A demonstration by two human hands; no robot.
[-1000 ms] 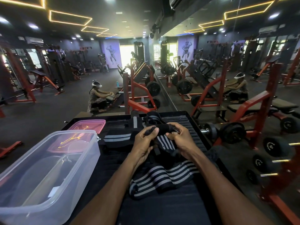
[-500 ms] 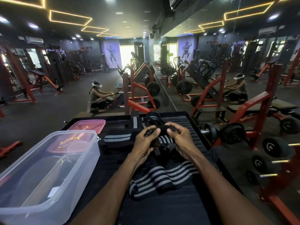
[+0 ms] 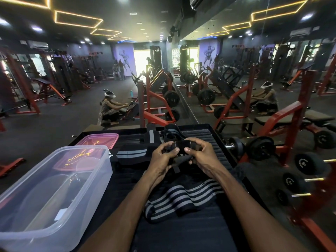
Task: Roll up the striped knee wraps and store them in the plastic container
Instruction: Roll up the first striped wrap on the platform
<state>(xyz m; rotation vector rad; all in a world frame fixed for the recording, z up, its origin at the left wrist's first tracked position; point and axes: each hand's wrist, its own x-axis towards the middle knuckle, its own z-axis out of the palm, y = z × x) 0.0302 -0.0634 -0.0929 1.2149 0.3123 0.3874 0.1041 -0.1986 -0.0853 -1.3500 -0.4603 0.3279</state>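
Both hands up over the black mat [image 3: 181, 233]: left hand [image 3: 162, 159] and right hand [image 3: 201, 157] curl tight around the rolled end of the striped knee wrap [image 3: 181, 145], its tail [image 3: 183, 197] trailing below. Clear plastic container [image 3: 54, 188] sits open at left, pink lid [image 3: 99, 140] behind.

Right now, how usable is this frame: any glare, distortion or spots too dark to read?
Head view: wide-angle bending bows the room's edges; the bright doorway blows out; ceiling lights glint on the plastic container and pink lid; the black roll held by the left hand and right hand merges with the dark mat.
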